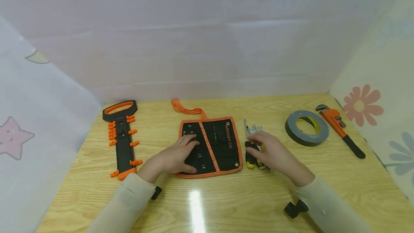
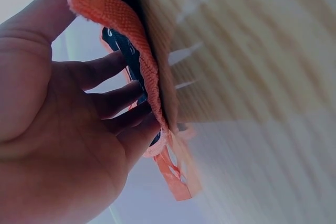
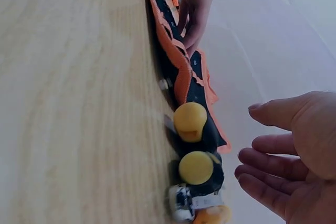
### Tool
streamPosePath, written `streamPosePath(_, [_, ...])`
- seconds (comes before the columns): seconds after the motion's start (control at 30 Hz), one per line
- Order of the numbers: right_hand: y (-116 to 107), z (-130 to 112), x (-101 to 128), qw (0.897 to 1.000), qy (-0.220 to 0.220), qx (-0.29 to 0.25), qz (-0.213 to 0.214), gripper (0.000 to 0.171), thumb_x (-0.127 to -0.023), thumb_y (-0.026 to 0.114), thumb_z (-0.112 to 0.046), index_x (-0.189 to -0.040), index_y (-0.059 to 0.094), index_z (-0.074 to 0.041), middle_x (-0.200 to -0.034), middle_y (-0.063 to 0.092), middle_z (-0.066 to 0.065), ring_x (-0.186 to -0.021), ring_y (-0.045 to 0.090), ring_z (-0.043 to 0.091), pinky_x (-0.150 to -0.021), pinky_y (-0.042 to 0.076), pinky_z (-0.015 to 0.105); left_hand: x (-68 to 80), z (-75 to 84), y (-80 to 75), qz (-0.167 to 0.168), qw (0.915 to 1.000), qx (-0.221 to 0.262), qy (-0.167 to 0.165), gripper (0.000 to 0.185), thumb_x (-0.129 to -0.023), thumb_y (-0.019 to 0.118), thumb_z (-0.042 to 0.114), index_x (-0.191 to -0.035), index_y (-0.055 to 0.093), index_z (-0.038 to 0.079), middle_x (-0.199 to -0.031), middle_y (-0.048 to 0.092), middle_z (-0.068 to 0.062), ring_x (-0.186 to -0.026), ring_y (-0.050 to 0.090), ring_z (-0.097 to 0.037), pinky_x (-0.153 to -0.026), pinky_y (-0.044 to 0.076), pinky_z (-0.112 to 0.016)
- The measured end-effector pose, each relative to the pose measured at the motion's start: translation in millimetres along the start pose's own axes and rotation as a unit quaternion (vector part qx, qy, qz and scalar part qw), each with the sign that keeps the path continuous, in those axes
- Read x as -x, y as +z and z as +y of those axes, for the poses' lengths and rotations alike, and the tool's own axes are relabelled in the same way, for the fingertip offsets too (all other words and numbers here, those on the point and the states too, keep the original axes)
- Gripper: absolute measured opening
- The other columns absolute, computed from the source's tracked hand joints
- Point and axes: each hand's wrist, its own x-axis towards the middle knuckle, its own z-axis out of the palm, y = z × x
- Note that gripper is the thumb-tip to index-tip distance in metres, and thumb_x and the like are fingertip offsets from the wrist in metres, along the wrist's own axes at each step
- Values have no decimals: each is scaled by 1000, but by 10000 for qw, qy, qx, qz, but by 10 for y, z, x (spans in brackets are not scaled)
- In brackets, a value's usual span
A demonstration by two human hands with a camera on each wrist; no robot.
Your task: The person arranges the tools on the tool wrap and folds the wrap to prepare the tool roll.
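Your right hand (image 1: 273,152), fingers relaxed and parted, holding nothing, hovers nearest the black-and-yellow screwdrivers (image 1: 249,155), which lie just below and leftward of it, shafts pointing away from you, while your left hand (image 1: 176,156) spreads over the pouch (image 1: 223,145) farther left.

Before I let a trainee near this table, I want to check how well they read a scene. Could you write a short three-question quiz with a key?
1. Name it: in the head view, what lies between the black-and-yellow screwdrivers and the orange pipe wrench?
2. True or false: the right hand is gripping a screwdriver.
3. Fill in: the left hand rests on the ____.

Key:
1. The roll of tape.
2. False; the right wrist view shows a gap between its fingers and the screwdrivers.
3. Orange-trimmed tool pouch.
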Motion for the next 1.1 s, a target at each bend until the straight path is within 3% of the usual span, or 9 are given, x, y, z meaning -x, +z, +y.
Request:
streamPosePath(0.33, [54,68,39,9990,364,-205,135,24,-99,81,-20,-112,78,-1,-92,64,1,-78,53,12,-67,47,28,-7,17,-6,-10,10000,-18,18,92,-93,88,35,-164,41,2,-179,17,-21,-166,16,-44,-128,35,-59])
streamPosePath(0.6, [151,81,6,9971,734,-140,-160,29,-96,84,-28,-107,78,-1,-87,58,3,-74,47,13,-67,41,28,-4,21,-12,-9,10000,66,40,91,-93,88,34,-163,41,1,-179,17,-22,-166,16,-45,-128,34,-61])
streamPosePath(0.8, [191,62,-37,9966,765,33,-293,34,-95,85,-32,-104,81,0,-92,65,6,-77,52,14,-71,50,32,-7,11,-5,1,10000,62,26,92,-93,88,35,-163,41,2,-179,17,-22,-166,16,-45,-128,34,-60])
streamPosePath(1.1, [260,74,-110,9967,784,146,-159,28,-93,85,-31,-78,79,-8,-84,65,3,-74,52,13,-70,50,34,1,-12,3,9,10000,35,17,92,-93,88,36,-164,40,2,-179,17,-21,-166,16,-45,-128,34,-60])
